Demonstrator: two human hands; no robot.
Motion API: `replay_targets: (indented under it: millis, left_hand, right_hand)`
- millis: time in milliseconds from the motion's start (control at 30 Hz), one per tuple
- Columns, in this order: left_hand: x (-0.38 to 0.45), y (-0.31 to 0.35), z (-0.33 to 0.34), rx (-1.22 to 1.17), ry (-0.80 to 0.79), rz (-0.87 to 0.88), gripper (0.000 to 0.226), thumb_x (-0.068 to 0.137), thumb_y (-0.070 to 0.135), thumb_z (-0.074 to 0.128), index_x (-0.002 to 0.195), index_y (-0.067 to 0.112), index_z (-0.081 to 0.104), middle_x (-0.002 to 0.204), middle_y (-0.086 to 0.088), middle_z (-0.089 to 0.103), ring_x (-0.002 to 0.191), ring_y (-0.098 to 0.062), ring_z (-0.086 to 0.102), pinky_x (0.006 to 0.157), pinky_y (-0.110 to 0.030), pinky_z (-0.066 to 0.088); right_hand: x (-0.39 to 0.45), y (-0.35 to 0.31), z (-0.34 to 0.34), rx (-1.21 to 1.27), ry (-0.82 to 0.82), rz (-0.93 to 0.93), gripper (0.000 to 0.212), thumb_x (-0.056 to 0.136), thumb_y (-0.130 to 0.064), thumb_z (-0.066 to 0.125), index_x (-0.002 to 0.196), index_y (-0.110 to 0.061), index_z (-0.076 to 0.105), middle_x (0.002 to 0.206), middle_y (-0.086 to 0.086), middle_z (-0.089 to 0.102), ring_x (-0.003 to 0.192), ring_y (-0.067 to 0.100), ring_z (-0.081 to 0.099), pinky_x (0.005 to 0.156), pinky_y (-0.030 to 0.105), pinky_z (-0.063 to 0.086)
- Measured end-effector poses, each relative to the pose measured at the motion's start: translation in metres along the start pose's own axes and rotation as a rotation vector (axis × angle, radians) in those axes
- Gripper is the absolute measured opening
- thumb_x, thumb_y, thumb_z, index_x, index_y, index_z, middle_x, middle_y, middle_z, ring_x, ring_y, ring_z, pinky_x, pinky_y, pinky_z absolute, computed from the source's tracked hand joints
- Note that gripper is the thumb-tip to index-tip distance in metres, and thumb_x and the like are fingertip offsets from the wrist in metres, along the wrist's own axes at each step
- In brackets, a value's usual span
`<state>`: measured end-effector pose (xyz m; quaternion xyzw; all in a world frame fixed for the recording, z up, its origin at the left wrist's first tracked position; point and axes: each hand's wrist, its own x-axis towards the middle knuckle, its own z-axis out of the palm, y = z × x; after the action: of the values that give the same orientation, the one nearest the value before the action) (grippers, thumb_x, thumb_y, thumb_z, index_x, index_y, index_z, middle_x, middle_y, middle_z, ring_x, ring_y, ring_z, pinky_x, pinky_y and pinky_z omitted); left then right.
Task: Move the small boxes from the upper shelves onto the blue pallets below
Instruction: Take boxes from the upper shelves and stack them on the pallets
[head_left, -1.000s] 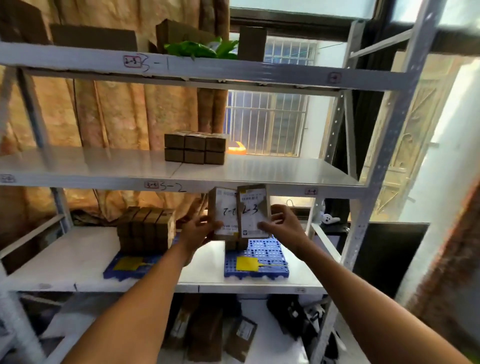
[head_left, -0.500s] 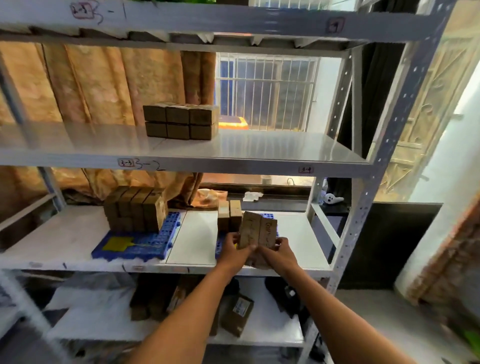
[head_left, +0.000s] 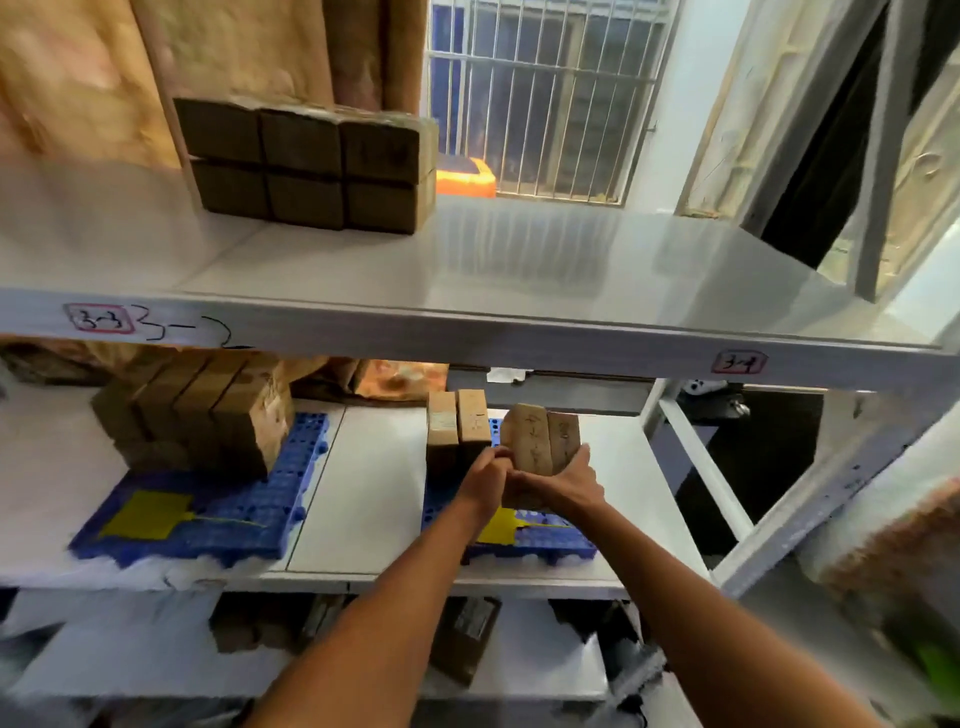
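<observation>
Two upright boxes (head_left: 541, 441), long axes vertical, gripped over blue pallet (head_left: 540, 538).

Barred window (head_left: 545, 93) far, behind rack, centre-right. Orange object (head_left: 465, 177) at window's lower left, partly hidden. Tan crumpled sheeting (head_left: 78, 78) hanging far left. Dark curtain (head_left: 831, 135) right of window. Small white item with dark spots (head_left: 698, 386) on far ledge, right, under shelf edge. Dark clutter on bottom level, near; one dark package with pale label (head_left: 467, 631), tilted. Green blur (head_left: 943, 670) near right corner.
</observation>
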<state>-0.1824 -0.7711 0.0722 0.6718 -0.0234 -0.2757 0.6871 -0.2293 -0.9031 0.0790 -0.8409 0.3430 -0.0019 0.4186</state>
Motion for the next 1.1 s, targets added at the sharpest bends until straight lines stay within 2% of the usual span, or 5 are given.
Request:
replay_targets:
  millis: [167, 267, 367, 567, 1100]
  left_hand:
    - [0.039, 0.003, 0.000, 0.253, -0.055, 0.008, 0.045, 0.092, 0.005, 0.044, 0.134, 0.010, 0.059, 0.133, -0.016, 0.063, 0.122, -0.030, 0.059, 0.104, -0.040, 0.049]
    - [0.058, 0.010, -0.016, 0.631, 0.320, 0.337, 0.028, 0.092, 0.018, 0.055, 0.115, 0.018, 0.070, 0.118, -0.005, 0.071, 0.106, -0.025, 0.065, 0.079, -0.027, 0.046]
    - [0.085, 0.016, -0.051, 0.829, 0.559, 0.388, 0.032, 0.089, 0.035, 0.062, 0.117, 0.021, 0.069, 0.127, -0.007, 0.063, 0.122, -0.030, 0.053, 0.092, -0.037, 0.048]
    - [0.119, 0.007, -0.077, 1.053, 0.096, 0.023, 0.056, 0.097, 0.059, 0.048, 0.150, 0.043, 0.040, 0.169, 0.003, 0.012, 0.155, -0.034, -0.011, 0.120, -0.066, 0.007]
    - [0.106, 0.004, -0.086, 0.968, 0.021, 0.186, 0.052, 0.096, 0.035, 0.060, 0.146, 0.026, 0.051, 0.156, -0.002, 0.039, 0.145, -0.034, 0.030, 0.119, -0.056, 0.029]
  right_hand:
    - [0.049, -0.008, 0.012, -0.108, 0.037, 0.131, 0.138, 0.057, -0.075, 0.081, 0.160, -0.022, 0.006, 0.150, 0.020, 0.041, 0.139, 0.041, 0.040, 0.116, 0.052, 0.039]
    - [0.075, -0.013, 0.017, -0.127, 0.031, 0.141, 0.140, 0.061, -0.076, 0.078, 0.162, -0.020, 0.000, 0.156, 0.022, 0.036, 0.143, 0.043, 0.035, 0.118, 0.053, 0.035]
    - [0.094, -0.020, 0.023, -0.161, -0.016, 0.138, 0.140, 0.065, -0.075, 0.079, 0.163, -0.017, -0.001, 0.160, 0.022, 0.032, 0.147, 0.044, 0.032, 0.121, 0.053, 0.032]
    - [0.104, -0.020, 0.036, -0.190, -0.063, 0.114, 0.135, 0.070, -0.082, 0.070, 0.164, -0.015, 0.000, 0.166, 0.022, 0.021, 0.152, 0.043, 0.023, 0.124, 0.055, 0.024]
    - [0.090, -0.020, 0.026, -0.025, -0.101, 0.078, 0.051, 0.104, -0.035, 0.045, 0.150, -0.015, 0.036, 0.148, 0.015, 0.052, 0.133, 0.039, 0.050, 0.114, 0.051, 0.041]
